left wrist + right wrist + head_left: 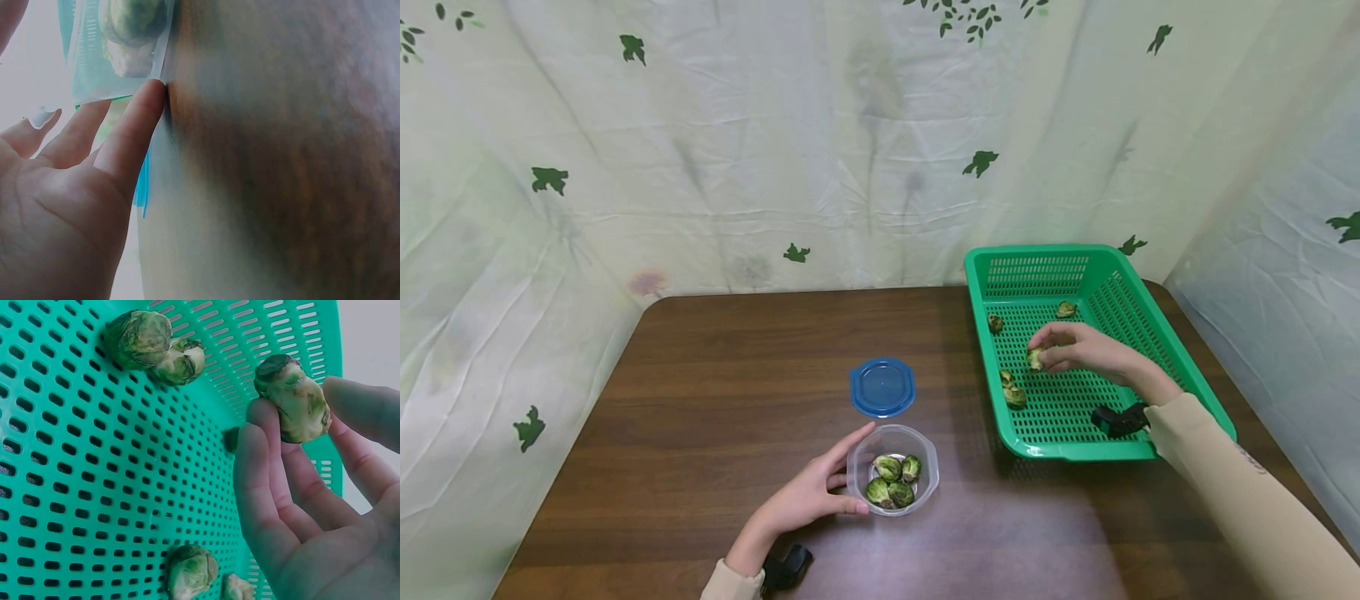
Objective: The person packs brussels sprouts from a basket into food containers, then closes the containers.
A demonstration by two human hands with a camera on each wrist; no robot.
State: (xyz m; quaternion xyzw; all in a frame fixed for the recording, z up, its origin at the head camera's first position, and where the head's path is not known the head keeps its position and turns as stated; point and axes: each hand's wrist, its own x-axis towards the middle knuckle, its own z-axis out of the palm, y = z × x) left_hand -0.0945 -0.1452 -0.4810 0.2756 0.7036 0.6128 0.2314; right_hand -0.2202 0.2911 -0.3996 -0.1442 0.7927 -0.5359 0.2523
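My right hand (1086, 350) is over the green basket (1180, 358) and pinches a Brussels sprout (294, 400) between thumb and fingertips, above the perforated floor. My left hand (808, 492) lies against the left side of a clear plastic container (931, 467), its fingers fairly straight and spread along the wall. Inside that container sit several Brussels sprouts (887, 468). More sprouts lie loose in the basket: a pair (1013, 395) by the left wall, one sprout (996, 323) farther back and another sprout (1065, 309) toward the rear.
A blue lid (883, 387) lies flat on the brown wooden table (737, 375), just behind the container. Leaf-patterned cloth (820, 150) hangs along the table's back and sides. Each wrist carries a black camera mount (786, 568).
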